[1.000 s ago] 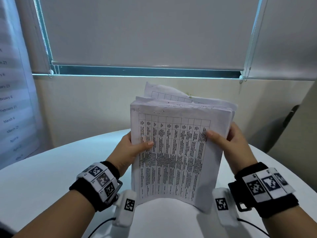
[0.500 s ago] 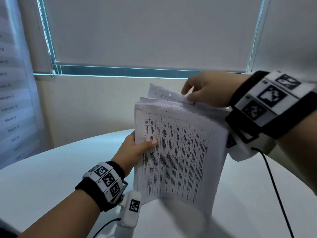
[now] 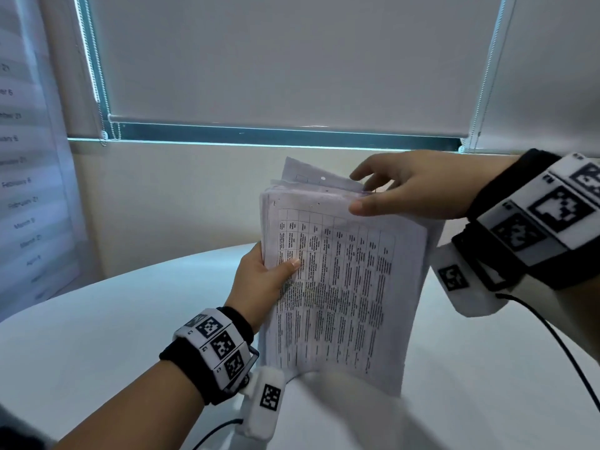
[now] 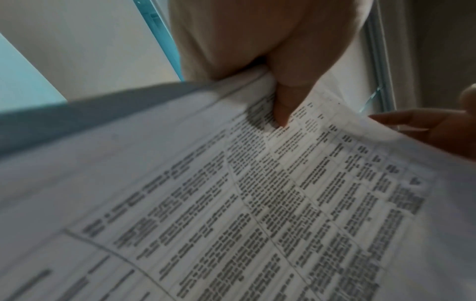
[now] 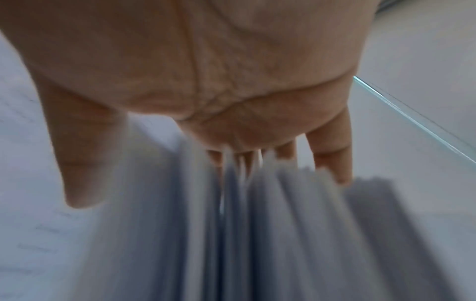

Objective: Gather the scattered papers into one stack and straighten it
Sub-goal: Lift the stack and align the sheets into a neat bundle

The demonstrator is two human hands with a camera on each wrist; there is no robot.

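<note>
A thick stack of printed papers (image 3: 341,287) stands upright on its bottom edge on the white round table (image 3: 97,336). A few sheets stick up unevenly at its top. My left hand (image 3: 276,271) grips the stack's left edge, thumb (image 4: 283,101) on the printed front page (image 4: 257,203) and fingers hidden behind. My right hand (image 3: 360,190) lies over the top edge with its fingers fairly straight. Its thumb is on the front side, and the fingertips (image 5: 342,179) touch the fanned sheet edges (image 5: 283,234).
A wall with a lowered window blind (image 3: 292,60) rises just behind the table. A printed banner with dates (image 3: 22,190) hangs at the left. A black cable (image 3: 552,336) trails from my right wrist over the table.
My right hand left the stack's right edge, rose over the top and now rests on the top edge. The left hand kept its grip, and the stack tilted slightly.
</note>
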